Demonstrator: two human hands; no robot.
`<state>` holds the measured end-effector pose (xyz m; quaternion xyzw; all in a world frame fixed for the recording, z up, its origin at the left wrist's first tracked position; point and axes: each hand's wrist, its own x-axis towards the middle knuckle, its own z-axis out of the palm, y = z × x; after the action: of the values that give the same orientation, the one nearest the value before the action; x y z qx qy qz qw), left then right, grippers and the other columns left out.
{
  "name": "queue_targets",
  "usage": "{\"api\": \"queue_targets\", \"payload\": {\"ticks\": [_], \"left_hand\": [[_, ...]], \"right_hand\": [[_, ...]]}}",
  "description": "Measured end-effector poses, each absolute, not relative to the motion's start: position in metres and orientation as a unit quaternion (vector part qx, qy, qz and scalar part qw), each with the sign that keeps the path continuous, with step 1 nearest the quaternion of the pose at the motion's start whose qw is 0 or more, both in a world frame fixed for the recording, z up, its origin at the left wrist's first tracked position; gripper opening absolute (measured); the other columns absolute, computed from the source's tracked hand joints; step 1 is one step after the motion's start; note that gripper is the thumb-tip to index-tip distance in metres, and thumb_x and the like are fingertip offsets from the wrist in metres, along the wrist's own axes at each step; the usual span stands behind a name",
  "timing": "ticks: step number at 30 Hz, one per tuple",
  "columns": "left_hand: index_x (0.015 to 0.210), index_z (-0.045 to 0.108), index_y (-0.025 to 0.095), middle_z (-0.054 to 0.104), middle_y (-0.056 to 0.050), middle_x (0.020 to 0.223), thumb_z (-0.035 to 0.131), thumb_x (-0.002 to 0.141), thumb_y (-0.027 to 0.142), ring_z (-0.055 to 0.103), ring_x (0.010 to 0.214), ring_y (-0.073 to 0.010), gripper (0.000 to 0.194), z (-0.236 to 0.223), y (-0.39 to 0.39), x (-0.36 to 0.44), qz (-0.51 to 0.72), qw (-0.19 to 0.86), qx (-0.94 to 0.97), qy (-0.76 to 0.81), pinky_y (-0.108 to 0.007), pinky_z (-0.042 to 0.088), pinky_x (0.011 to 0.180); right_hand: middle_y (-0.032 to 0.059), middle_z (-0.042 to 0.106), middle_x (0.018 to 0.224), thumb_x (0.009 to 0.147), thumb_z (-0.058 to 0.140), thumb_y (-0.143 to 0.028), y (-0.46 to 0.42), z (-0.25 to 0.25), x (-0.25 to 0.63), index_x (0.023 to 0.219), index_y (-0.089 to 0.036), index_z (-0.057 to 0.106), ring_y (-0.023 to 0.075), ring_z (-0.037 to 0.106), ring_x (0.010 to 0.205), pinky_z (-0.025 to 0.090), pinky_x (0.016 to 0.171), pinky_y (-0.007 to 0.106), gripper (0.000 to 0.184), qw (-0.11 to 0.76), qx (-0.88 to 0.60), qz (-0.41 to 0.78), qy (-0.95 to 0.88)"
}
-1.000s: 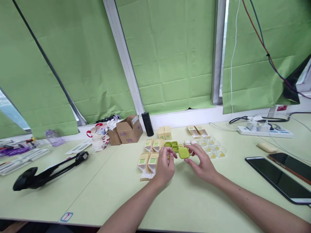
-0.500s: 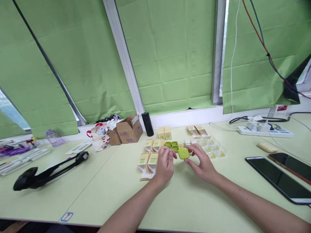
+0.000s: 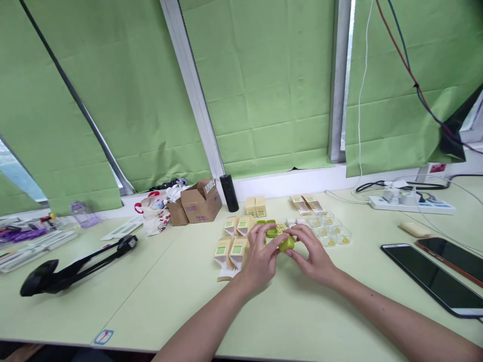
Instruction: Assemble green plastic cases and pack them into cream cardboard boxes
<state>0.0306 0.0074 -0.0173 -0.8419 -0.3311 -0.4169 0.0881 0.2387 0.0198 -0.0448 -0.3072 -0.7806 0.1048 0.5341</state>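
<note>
Between both sets of fingertips is a small green case with rounded corners, held just above the table. My right hand grips its right side between thumb and fingers. From the left, my left hand has its fingers closed on the case's other edge; the fingers cover part of it. Just behind the hands lie more green square cases and a small cluster of pale yellow pieces. Folded kraft boxes with green labels stand left of my left hand.
Clear plastic cups with yellow bits lie right of my hands. Farther back are more kraft boxes, a black cylinder and a cardboard carton. Phones and a power strip are at right; a black headband-like device lies left.
My left hand has moved right and its fingers now meet the green case in my right hand. The case has tilted and sits slightly lower.
</note>
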Motion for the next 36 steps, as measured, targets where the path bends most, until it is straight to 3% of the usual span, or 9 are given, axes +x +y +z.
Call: {"api": "queue_targets", "payload": {"ticks": [6, 12, 17, 22, 28, 36], "left_hand": [[0.135, 0.065, 0.034, 0.055, -0.011, 0.143, 0.057, 0.093, -0.001, 0.044, 0.135, -0.0325, 0.054, -0.019, 0.008, 0.03, -0.423, 0.066, -0.842, -0.329, -0.057, 0.047, 0.109], [0.134, 0.061, 0.03, 0.061, -0.01, 0.138, 0.068, 0.092, 0.013, 0.048, 0.137, -0.0321, 0.045, -0.02, 0.013, 0.03, -0.492, -0.076, -0.794, -0.35, -0.056, 0.041, 0.117], [0.13, 0.063, 0.026, 0.064, -0.01, 0.135, 0.075, 0.089, 0.023, 0.058, 0.125, -0.027, 0.043, -0.028, 0.029, 0.029, -0.562, -0.269, -0.671, -0.402, -0.044, 0.047, 0.108], [0.14, 0.056, 0.024, 0.064, -0.013, 0.137, 0.082, 0.088, 0.042, 0.061, 0.125, -0.026, 0.061, -0.031, 0.04, 0.031, -0.6, -0.389, -0.621, -0.319, -0.039, 0.049, 0.103], [0.133, 0.06, 0.022, 0.067, -0.014, 0.133, 0.087, 0.081, 0.056, 0.064, 0.125, -0.0271, 0.068, -0.03, 0.039, 0.032, -0.593, -0.442, -0.606, -0.292, -0.04, 0.049, 0.107], [0.128, 0.061, 0.022, 0.071, -0.014, 0.131, 0.09, 0.077, 0.046, 0.066, 0.123, -0.0284, 0.063, -0.033, 0.041, 0.033, -0.58, -0.448, -0.609, -0.305, -0.038, 0.05, 0.099]], "right_hand": [[0.0118, 0.063, 0.124, 0.101, 0.064, -0.034, 0.02, -0.045, 0.239, 0.138, -0.028, 0.058, 0.0306, 0.061, 0.119, 0.059, 0.094, 0.047, 0.037, 0.532, -0.313, 0.1, -0.78], [0.0118, 0.066, 0.13, 0.107, 0.052, -0.032, 0.027, -0.046, 0.245, 0.136, -0.027, 0.059, 0.0301, 0.06, 0.124, 0.057, 0.098, 0.047, 0.03, 0.519, -0.343, 0.062, -0.781], [0.0121, 0.072, 0.129, 0.101, 0.051, -0.015, 0.039, -0.056, 0.248, 0.125, -0.023, 0.069, 0.0331, 0.057, 0.131, 0.049, 0.11, 0.055, 0.031, 0.406, -0.393, -0.049, -0.824], [0.0127, 0.07, 0.139, 0.094, 0.054, -0.009, 0.041, -0.059, 0.245, 0.125, -0.02, 0.073, 0.0354, 0.048, 0.145, 0.033, 0.123, 0.056, 0.038, 0.294, -0.42, -0.113, -0.851], [0.0144, 0.07, 0.135, 0.097, 0.052, -0.011, 0.041, -0.057, 0.243, 0.111, -0.019, 0.075, 0.0343, 0.048, 0.145, 0.026, 0.128, 0.057, 0.027, 0.248, -0.407, -0.142, -0.867], [0.0129, 0.074, 0.122, 0.099, 0.051, -0.012, 0.045, -0.061, 0.243, 0.112, -0.019, 0.074, 0.0346, 0.051, 0.141, 0.023, 0.13, 0.059, 0.028, 0.243, -0.397, -0.157, -0.871]]}}
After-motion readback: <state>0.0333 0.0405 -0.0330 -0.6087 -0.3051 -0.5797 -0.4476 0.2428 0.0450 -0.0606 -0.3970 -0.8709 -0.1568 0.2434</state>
